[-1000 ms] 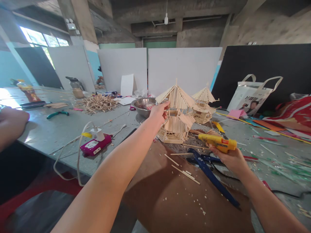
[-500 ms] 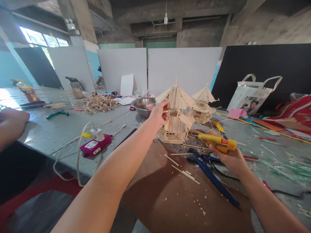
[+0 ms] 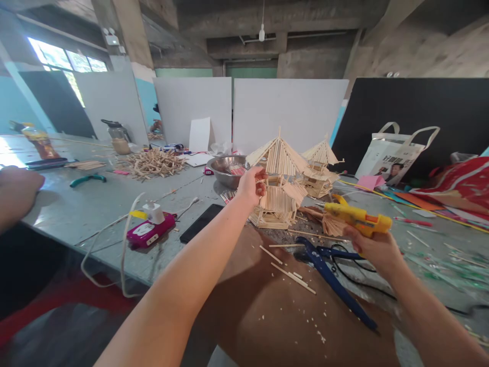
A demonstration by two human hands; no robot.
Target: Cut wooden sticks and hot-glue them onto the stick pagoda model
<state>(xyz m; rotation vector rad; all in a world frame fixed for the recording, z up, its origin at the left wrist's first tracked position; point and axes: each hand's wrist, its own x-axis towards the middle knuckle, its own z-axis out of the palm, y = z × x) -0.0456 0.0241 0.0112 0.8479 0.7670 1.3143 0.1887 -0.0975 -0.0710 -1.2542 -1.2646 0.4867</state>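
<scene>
My left hand (image 3: 252,186) reaches to the left side of a pavilion model (image 3: 278,199) built of thin wooden sticks. Its fingers are curled at the gap between the pointed upper roof and the lower eave; the model partly hides their grip. In my right hand (image 3: 376,248) is a yellow hot glue gun (image 3: 357,218), its nozzle turned left toward the model but apart from it. A second stick pavilion (image 3: 319,165) stands just behind. Below the glue gun lie blue-handled cutters (image 3: 336,285) and several loose sticks (image 3: 294,278) on a brown board (image 3: 267,316).
A metal bowl (image 3: 225,171) sits left of the model, with a black phone (image 3: 200,223) and a purple power strip (image 3: 151,229) nearer. Farther left are a stick pile (image 3: 156,163), teal pliers (image 3: 87,179) and another person's hand (image 3: 19,191). A tote bag (image 3: 393,153) stands right.
My right hand has drawn the glue gun to the right, away from the model. My left hand has shifted slightly down from the roof edge. More of the phone shows.
</scene>
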